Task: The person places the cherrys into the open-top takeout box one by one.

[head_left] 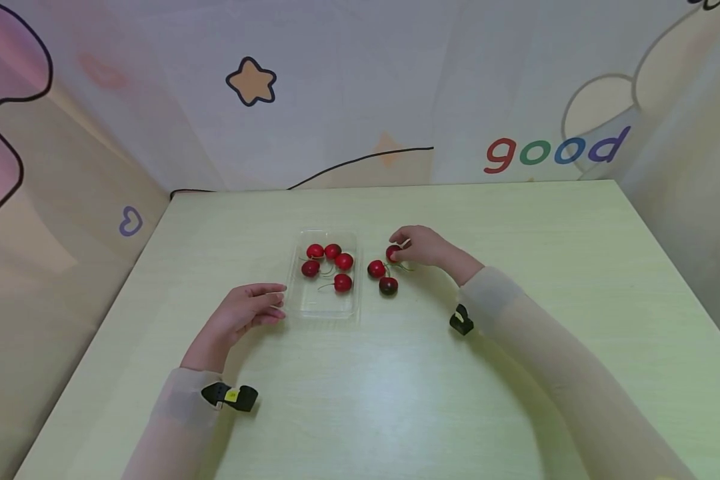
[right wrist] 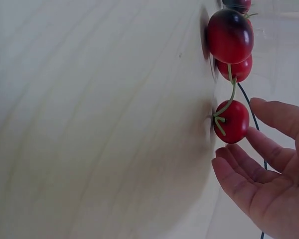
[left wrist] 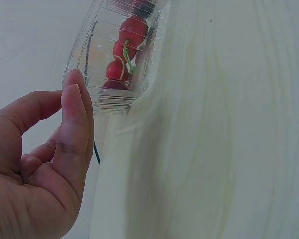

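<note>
A clear plastic tray on the table contains several red cherries, some with green stems. My left hand is at the tray's left side, fingers extended toward its rim; whether they touch it I cannot tell. To the right of the tray lie three loose cherries. Over the farthest loose cherry is my right hand, its fingers spread loosely around the fruit, with the thumb apart from it in the right wrist view. A darker cherry sits nearest the front, beside another red cherry.
Both hands work over a pale wood-grain table. A printed cloth backdrop rises behind it and along both sides. Black straps with small devices are on both sleeves.
</note>
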`<state>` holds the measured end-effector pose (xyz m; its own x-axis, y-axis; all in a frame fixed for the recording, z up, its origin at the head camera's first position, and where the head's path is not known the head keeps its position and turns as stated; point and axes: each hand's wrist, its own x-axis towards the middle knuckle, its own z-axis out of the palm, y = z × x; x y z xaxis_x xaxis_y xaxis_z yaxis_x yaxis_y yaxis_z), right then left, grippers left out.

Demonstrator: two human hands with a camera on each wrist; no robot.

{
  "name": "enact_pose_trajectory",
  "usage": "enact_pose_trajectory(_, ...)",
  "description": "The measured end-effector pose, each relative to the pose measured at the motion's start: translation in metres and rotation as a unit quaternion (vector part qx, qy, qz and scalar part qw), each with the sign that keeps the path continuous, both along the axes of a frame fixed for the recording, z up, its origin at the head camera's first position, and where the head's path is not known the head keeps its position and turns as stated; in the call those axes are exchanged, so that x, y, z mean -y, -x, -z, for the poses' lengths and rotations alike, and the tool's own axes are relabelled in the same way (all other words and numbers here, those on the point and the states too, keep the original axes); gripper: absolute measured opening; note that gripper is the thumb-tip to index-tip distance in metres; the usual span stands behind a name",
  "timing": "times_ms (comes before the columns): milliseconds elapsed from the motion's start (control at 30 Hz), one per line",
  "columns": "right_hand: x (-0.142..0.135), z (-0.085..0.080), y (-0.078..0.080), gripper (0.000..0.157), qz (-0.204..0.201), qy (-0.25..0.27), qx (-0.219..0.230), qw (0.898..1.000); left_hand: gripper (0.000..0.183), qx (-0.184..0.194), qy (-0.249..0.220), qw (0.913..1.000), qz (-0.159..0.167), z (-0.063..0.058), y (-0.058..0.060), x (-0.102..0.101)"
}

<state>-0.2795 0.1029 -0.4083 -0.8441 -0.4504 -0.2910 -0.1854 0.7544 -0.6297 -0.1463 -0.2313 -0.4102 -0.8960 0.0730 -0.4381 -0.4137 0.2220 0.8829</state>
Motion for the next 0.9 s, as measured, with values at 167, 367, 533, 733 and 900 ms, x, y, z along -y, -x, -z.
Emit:
enact_pose_trajectory(167,0.0005,0.0020,0.0019,0.045,-0.010,0.001,-0.005,1.000,0.049,0.001,-0.002,1.0000,0.000,-0.0005,-0.0005,-0.0002)
enact_pose_trajectory(367,0.0004,0.0011,0.0016,0.044,-0.013,-0.007,-0.010,1.000,0.048,-0.001,-0.001,1.0000,0.001,0.0002,-0.0003,-0.0004)
enact_pose_trajectory(533,0.0004,0.0005,0.0009,0.042,-0.016,-0.017,-0.019,1.000,0.048,-0.002,0.001,1.0000,0.001,0.0012,0.0005,-0.0006)
enact_pose_trajectory(733,0.0013,0.0007,0.0011,0.041,-0.021,-0.023,-0.032,0.999,0.048,-0.002,0.003,1.0000,0.001,0.0015,0.0006,-0.0005)
enact_pose_trajectory(900,0.0029,-0.0002,0.0012,0.040,-0.022,-0.023,-0.030,0.999,0.049,-0.001,0.003,1.0000,0.001,0.0013,0.0003,0.0004)
